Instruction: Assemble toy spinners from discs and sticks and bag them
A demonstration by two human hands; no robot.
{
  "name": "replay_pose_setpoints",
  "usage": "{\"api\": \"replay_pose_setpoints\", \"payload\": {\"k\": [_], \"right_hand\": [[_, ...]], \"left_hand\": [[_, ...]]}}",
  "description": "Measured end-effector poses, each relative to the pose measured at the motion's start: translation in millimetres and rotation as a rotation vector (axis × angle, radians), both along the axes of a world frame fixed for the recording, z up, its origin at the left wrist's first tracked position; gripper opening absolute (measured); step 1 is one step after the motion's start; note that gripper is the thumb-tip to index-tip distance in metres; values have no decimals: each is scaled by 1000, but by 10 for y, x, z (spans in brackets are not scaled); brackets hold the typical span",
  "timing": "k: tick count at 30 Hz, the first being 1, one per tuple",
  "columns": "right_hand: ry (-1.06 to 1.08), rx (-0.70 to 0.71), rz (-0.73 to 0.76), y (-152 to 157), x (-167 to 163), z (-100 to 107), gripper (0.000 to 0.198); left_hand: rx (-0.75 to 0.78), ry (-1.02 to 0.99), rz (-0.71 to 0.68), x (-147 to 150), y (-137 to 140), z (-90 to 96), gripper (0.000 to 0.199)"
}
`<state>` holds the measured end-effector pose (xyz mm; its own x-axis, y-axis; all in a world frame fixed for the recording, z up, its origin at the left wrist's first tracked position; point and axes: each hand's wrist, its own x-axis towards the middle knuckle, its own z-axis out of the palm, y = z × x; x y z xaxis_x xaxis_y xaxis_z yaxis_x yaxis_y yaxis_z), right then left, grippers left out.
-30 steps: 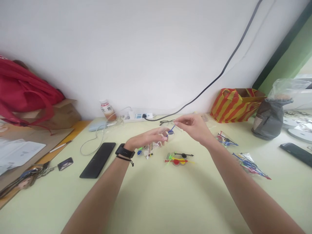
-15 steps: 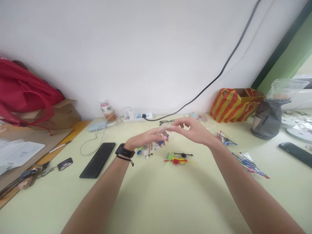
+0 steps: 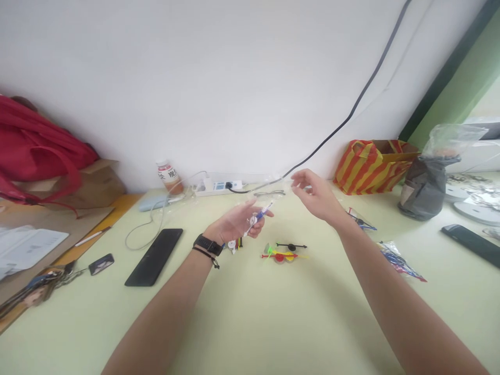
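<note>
Single head view, from above bench (image 3: pixel 250 317), well short of power strip (image 3: pixel 221 187), looking forward and down toward it. Wide framing: wall (image 3: pixel 195 83) behind and above power strip, bench in front. Left hand (image 3: pixel 242 220) and right hand (image 3: pixel 315 196) nearer than power strip.

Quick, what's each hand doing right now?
Left hand: fingers curled, holding small blue and white plastic pieces.
Right hand: raised, fingers loosely bent; whether they grip anything cannot be told.
</note>
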<state>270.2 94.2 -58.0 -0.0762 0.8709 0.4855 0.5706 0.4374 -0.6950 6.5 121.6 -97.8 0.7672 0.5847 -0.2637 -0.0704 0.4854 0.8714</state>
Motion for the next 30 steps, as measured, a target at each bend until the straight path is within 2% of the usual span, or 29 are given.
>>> {"api": "replay_pose_setpoints", "payload": {"k": [1,2,6,8,11,15,18,21,25,28,30], "right_hand": [[-66,-70,-13,28,39,-48,20],[-155,-159,34,48,71,-95,17],[-467,-492,495,46,44,-254,18],[-534,-578,629,31,-52,-317,23],[-592,-602,664,32,-175,-380,16],[-520,-555,616,45,-115,-343,9],[-415,-495,508,50,74,-236,8],[-269,-369,283,65,266,-122,12],[92,-115,-9,64,371,16,19],[345,61,-108,13,324,116,25],[402,90,-106,-29,263,165,27]], "left_hand": [[-12,-10,64,-4,32,-24,50],[-16,-12,139,-5,60,-42,45],[2,27,439,24,126,-84,27],[3,35,505,41,133,-96,21],[74,36,536,42,126,-113,21],[260,116,480,7,130,-162,33],[392,214,476,-15,151,-211,45],[501,276,490,-22,163,-228,56],[706,307,393,-24,141,-182,55],[831,323,333,-21,115,-131,49],[874,328,325,-11,100,-105,48]]}}
